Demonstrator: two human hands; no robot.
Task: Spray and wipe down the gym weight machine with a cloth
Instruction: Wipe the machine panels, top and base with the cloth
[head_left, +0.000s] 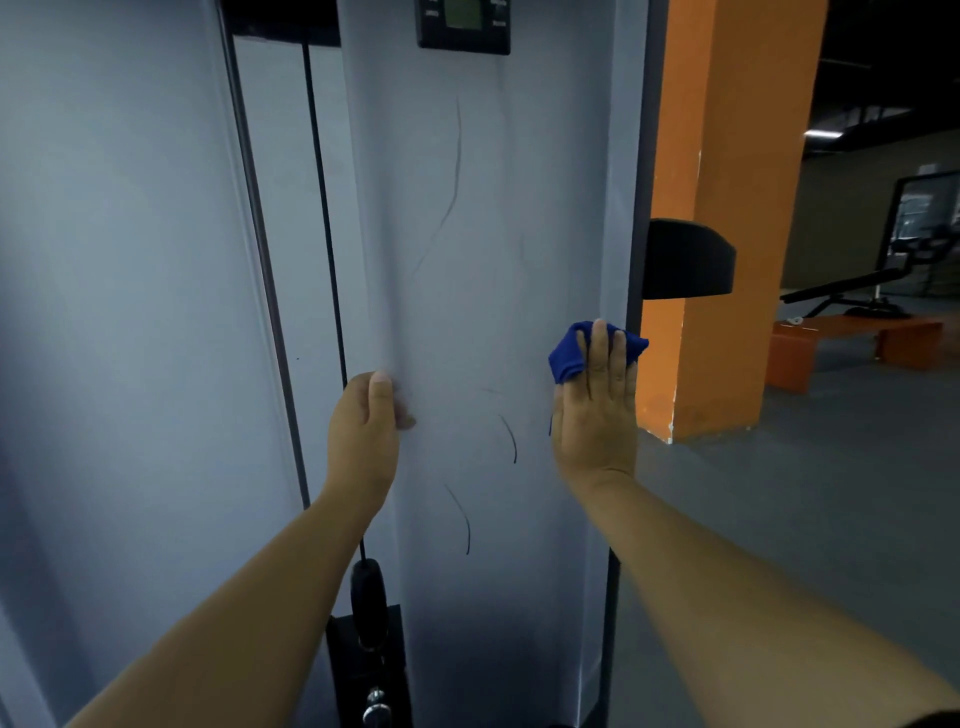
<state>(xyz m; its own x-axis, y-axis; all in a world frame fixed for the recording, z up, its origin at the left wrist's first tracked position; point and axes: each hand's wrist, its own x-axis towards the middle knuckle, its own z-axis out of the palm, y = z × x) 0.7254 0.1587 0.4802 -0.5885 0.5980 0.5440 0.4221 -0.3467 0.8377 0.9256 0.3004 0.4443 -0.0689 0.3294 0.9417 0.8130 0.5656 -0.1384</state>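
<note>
- The right hand (595, 410) lay flat with straight fingers, pressing a blue cloth (569, 353) against the right part of the pale grey panel (467, 260) of the weight machine.
- The cloth was bunched under the fingers, showing above and to the left of them, close to the panel's right edge.
- The left hand (366, 431) gripped the panel's left edge, thumb on the front face, fingers curled round behind.
- Dark curved scuff marks (511, 439) ran down the panel between and below the hands.
- A black cable (324, 208) hung left of the panel, down to a black stopper (369, 605).
- A small display (462, 23) sat at the panel's top.
- An orange pillar (727, 208) stood right of the machine, with a black pad (688, 260) in front of it.
</note>
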